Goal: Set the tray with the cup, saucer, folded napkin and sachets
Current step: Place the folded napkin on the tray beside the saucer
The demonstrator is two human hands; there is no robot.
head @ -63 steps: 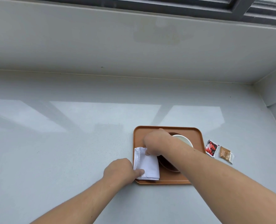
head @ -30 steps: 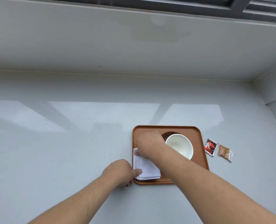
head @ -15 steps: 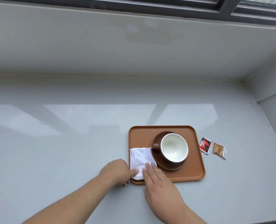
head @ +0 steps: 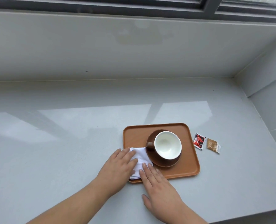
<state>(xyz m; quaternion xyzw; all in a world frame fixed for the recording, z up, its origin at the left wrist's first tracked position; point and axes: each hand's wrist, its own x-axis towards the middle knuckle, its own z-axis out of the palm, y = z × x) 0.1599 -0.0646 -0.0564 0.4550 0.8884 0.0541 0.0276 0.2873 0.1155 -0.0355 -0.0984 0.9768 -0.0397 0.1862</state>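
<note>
An orange-brown tray (head: 187,170) lies on the grey counter. On it stands a brown saucer (head: 151,139) with a brown cup (head: 167,145), white inside, handle to the left. A folded white napkin (head: 141,159) lies in the tray's near-left corner, touching the saucer. My left hand (head: 118,165) rests flat on the napkin's left part, fingers spread. My right hand (head: 160,188) lies flat with its fingertips on the napkin's near-right edge. A red sachet (head: 199,141) and a brown sachet (head: 213,145) lie on the counter just right of the tray.
The grey counter (head: 61,151) stretches wide to the left. A wall rises behind it under a window frame (head: 208,5), and a side wall (head: 271,97) closes the right end. The counter's front edge runs at the lower right.
My right hand left the napkin's top by the cup and came down flat at its near edge. My left hand opened from a pinch and spread onto the napkin.
</note>
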